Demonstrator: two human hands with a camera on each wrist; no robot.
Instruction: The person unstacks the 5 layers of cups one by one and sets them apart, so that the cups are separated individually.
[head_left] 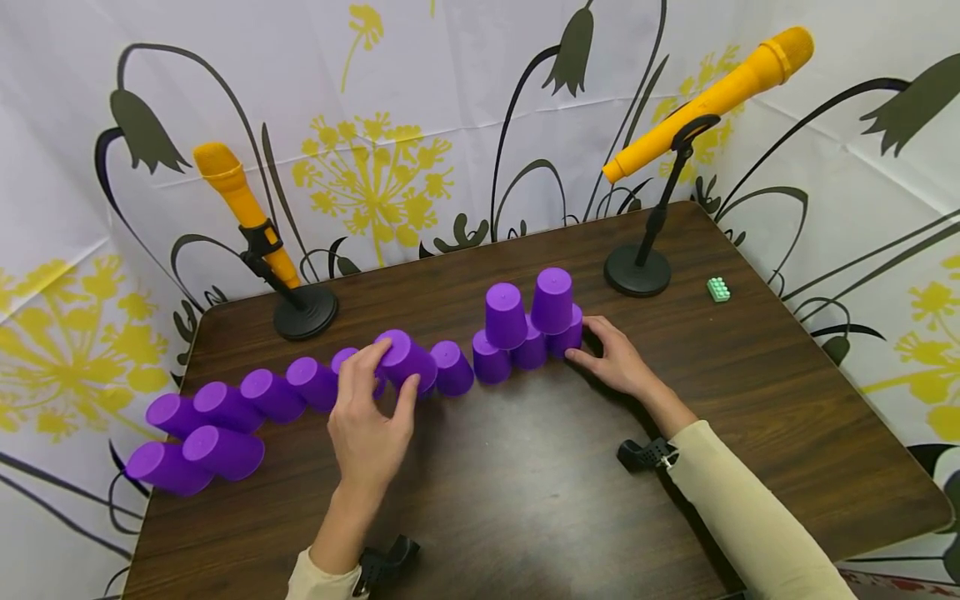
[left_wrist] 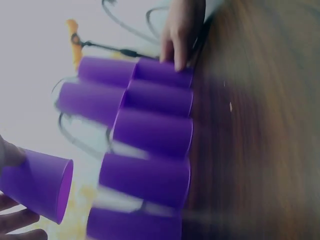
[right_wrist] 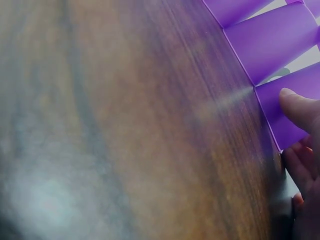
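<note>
My left hand [head_left: 367, 425] holds an upside-down purple cup [head_left: 408, 362] between thumb and fingers. In the left wrist view this cup [left_wrist: 37, 182] hangs tilted, apart from the row. My right hand [head_left: 621, 360] is at the right end of the row, around the last bottom cup [head_left: 572, 332]. The right wrist view shows its thumb on the front of that cup [right_wrist: 277, 107] and the fingers at its side. Two upside-down cups, a left one [head_left: 506, 317] and a right one [head_left: 552, 300], stand on the bottom row's right end.
The row of purple cups [head_left: 273, 395] runs on to the left, with two more cups [head_left: 225, 452] in front of its far end. Behind stand two yellow microphones [head_left: 232, 192] on black stands [head_left: 637, 271]. A green toy brick [head_left: 718, 289] lies at the right of the wooden table [head_left: 525, 500].
</note>
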